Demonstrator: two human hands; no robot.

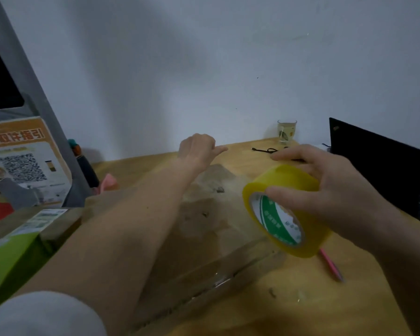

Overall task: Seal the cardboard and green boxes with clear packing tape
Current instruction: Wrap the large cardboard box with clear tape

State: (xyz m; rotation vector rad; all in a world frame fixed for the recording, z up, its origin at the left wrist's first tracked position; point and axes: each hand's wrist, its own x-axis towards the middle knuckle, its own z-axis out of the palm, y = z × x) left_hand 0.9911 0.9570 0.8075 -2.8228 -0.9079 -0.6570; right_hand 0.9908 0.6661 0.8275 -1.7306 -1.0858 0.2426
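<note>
Pale grey wall behind a wooden table [301, 309], dim light. Cardboard box [199, 238] lies flat on the tabletop w/ a glossy strip of clear tape along its near edge. R hand [325, 187] grips the tape roll [286, 212], thumb on the near rim, fingers curled over the far side; roll is yellowish w/ a green-and-white core label, tilted, held just above the box's right edge. L hand [199, 151] is at the box's far end, well beyond the roll and to its left, fingers curled under, thumb sticking out toward the right; can't tell whether it pinches the tape end or holds nothing. L forearm stretches across the box top.

Green box [12, 258] sits far left of the roll, by the L elbow, partly cut off by the frame. Pink pen [331, 265] lies on the table just below the roll. Glass cup [286, 132] stands by the wall beyond the R hand; black laptop [374, 163] to its right.
</note>
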